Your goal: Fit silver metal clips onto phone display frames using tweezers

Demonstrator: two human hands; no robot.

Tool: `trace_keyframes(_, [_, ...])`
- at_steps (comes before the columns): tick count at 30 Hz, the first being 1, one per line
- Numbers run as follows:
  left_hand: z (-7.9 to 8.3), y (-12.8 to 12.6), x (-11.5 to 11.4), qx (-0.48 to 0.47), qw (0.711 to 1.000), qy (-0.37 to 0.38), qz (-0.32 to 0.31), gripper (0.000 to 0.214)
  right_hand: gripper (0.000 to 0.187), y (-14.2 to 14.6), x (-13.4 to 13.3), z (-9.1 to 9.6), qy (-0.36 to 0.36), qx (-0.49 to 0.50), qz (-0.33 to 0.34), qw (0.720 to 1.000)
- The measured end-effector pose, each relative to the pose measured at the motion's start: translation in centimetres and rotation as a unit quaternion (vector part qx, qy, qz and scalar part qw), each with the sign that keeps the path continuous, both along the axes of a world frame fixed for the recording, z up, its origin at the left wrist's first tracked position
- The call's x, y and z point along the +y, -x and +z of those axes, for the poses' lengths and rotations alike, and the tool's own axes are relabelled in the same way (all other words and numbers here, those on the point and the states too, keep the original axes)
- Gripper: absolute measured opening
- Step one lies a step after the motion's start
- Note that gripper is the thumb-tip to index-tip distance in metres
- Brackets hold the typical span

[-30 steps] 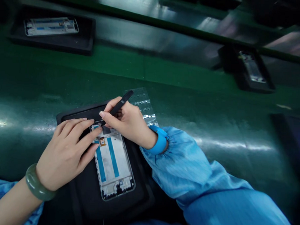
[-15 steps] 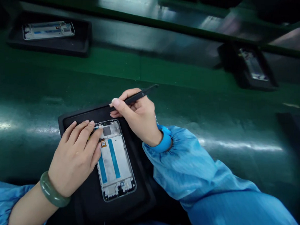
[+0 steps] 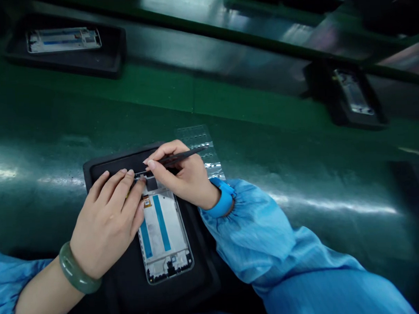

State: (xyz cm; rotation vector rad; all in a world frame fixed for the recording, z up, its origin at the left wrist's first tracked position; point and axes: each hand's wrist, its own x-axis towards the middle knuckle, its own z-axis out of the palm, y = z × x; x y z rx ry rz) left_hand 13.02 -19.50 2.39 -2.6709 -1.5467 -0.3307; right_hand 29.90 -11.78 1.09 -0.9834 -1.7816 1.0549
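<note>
The phone frame point(image 3: 169, 237) points lengthwise away, angled left; the left hand point(image 3: 106, 221) lies outstretched on it, the right hand point(image 3: 184, 179) pinching a black tool point(image 3: 186, 154).

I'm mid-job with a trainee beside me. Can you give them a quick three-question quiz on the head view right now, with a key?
1. True or false: the left hand has a green bangle at its wrist.
2. Which hand holds the slim black tool?
A) the left hand
B) the right hand
C) both hands together
3. Fill in: the phone frame bears two long strips, coloured ____.

Key:
1. True
2. B
3. blue
</note>
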Motion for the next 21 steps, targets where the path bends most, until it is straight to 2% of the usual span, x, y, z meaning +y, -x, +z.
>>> trace_keyframes(10, [-0.01, -0.02, 0.01, -0.007, 1.0, 0.002, 0.003, 0.038, 0.006, 0.23, -0.1, -0.08, -0.03, -0.015, 0.004, 0.999])
trace_keyframes(16, [0.03, -0.08, 0.06, -0.026, 1.0, 0.009, 0.009, 0.037, 0.009, 0.27, -0.34, -0.27, -0.006, 0.011, -0.018, 1.0])
trace_keyframes(21, [0.04, -0.08, 0.01, -0.019, 1.0, 0.011, 0.013, 0.038, 0.007, 0.36, -0.37, 0.01, -0.046, -0.028, -0.013, 0.998])
